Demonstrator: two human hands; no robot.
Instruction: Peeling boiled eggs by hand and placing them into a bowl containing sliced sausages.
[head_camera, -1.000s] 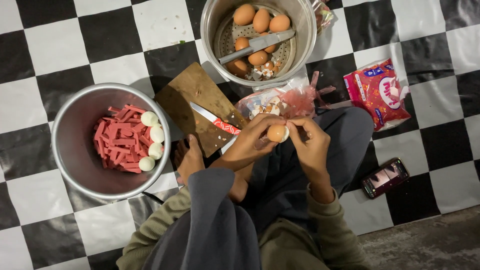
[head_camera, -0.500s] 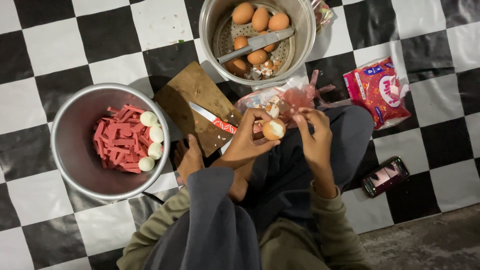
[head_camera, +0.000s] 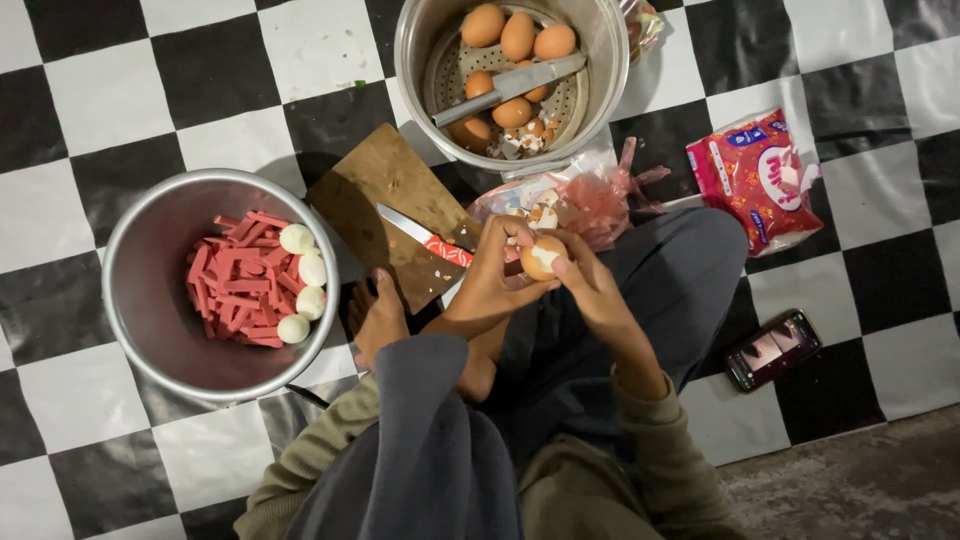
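Fingers (head_camera: 510, 250) of the left hand (head_camera: 495, 280) curl around a brown egg (head_camera: 541, 257) from its left side, pinching it against the thumb, while the right hand (head_camera: 590, 290) closes on it from the right with its thumb tip pressed on the shell. Both hands touch the egg, which sits between them, held above the person's lap with a pale, bared patch facing up; its long axis seems to run roughly from the left fingers toward the right thumb, though the fingers hide too much to be sure. Neither hand is nearer than the other.

Well to the left of the fingers, on the checkered floor (head_camera: 90, 90), stands a big metal bowl (head_camera: 140, 270) with red sausage strips (head_camera: 235, 295) and four peeled white eggs (head_camera: 300, 285) along their right edge. Beyond the fingers, farther from the body, a metal steamer pot (head_camera: 600, 60) holds more unpeeled brown eggs (head_camera: 517, 35) and a knife (head_camera: 510, 88) laid across them. Just left of the fingers lies a wooden cutting board (head_camera: 385, 190) carrying a second knife with a red handle (head_camera: 425, 236). Just beyond the egg sits a pink plastic bag (head_camera: 590, 205) with shell fragments. To the right of the fingers lie a red snack packet (head_camera: 755, 180) and, nearer the body, a phone (head_camera: 772, 348).
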